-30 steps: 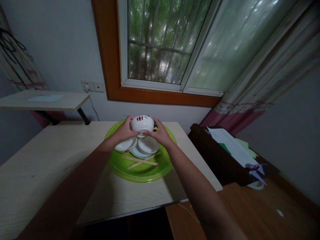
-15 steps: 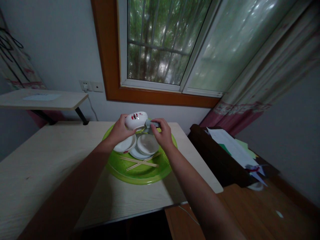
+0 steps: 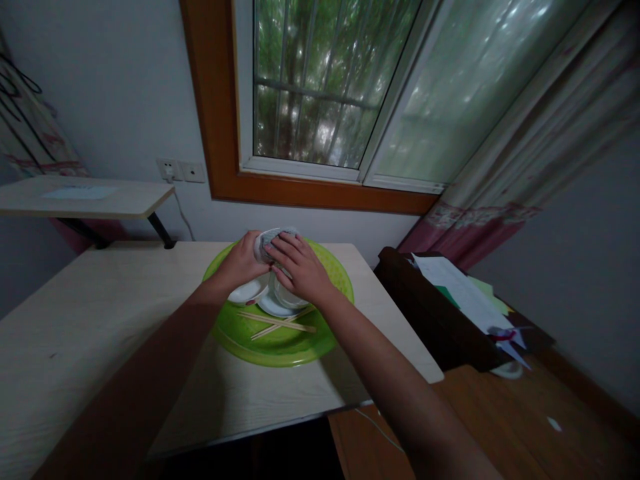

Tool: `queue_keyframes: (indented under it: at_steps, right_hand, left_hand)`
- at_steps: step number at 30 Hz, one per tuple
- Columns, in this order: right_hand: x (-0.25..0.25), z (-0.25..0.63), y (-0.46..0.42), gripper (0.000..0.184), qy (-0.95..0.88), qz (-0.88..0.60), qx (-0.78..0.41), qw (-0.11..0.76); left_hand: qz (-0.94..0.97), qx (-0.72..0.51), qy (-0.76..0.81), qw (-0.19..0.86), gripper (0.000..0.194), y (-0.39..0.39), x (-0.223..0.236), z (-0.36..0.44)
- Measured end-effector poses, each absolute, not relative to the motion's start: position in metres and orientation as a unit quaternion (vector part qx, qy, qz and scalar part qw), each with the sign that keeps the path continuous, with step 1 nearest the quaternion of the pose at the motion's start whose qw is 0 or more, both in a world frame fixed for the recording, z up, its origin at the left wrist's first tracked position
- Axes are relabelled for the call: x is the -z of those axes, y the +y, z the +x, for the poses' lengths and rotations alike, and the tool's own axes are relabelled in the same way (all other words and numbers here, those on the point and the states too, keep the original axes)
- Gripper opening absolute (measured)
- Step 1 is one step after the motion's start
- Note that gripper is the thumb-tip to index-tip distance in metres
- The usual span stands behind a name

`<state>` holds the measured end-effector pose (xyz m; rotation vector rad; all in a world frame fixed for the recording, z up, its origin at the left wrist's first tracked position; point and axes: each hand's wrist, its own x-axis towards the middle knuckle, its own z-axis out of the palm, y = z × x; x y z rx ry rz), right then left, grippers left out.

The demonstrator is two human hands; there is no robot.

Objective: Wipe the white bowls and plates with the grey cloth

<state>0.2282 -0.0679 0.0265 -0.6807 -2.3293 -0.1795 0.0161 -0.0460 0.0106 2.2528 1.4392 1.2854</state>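
Above the far part of a green tray (image 3: pixel 285 360), my left hand (image 3: pixel 240 261) grips a white bowl (image 3: pixel 259 249) by its left side. The bowl is tipped so that its opening is turned up toward my right hand (image 3: pixel 301 267). A grey cloth (image 3: pixel 273 236) lies under the fingers of that hand, pressed against the bowl; part of the cloth is covered by the fingers. Below both hands, a second white bowl (image 3: pixel 246 293) rests at the left on the tray. Beside it stands another bowl (image 3: pixel 286 299) on a white plate (image 3: pixel 273 308), partly hidden by my right hand.
Several wooden chopsticks (image 3: pixel 275 323) lie crossed at the front of the tray. It stands on a light wooden table (image 3: pixel 115 340). A raised shelf (image 3: pixel 125 193) is at the left. To the right, papers (image 3: pixel 463 293) lie on a dark brown piece of furniture (image 3: pixel 415 313).
My right hand has moved left with the cloth, onto the bowl. The bowl has tipped, and its printed red and black pattern no longer shows. The dishes on the tray have stayed put.
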Motion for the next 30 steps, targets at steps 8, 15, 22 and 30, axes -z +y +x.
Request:
queue_keyframes:
  at_steps: [8, 15, 22, 30]
  right_hand:
    - [-0.021, 0.231, -0.063, 0.052, -0.859, -0.329, 0.039, 0.390]
    - [-0.015, 0.235, -0.056, 0.051, -0.823, -0.365, -0.007, 0.435]
    - [-0.017, 0.231, -0.064, 0.046, -0.878, -0.280, 0.032, 0.386]
    - [-0.019, 0.230, -0.064, 0.057, -0.875, -0.297, 0.049, 0.379]
  left_hand:
    - [0.746, -0.433, 0.503, 0.060, 0.060, -0.044, -0.009, 0.017]
    - [0.750, -0.432, 0.499, 0.048, 0.059, -0.044, -0.008, 0.015]
    - [0.774, -0.423, 0.469, 0.047, 0.056, -0.041, -0.004, 0.014]
    - [0.762, -0.429, 0.483, 0.045, 0.057, -0.042, -0.007, 0.014]
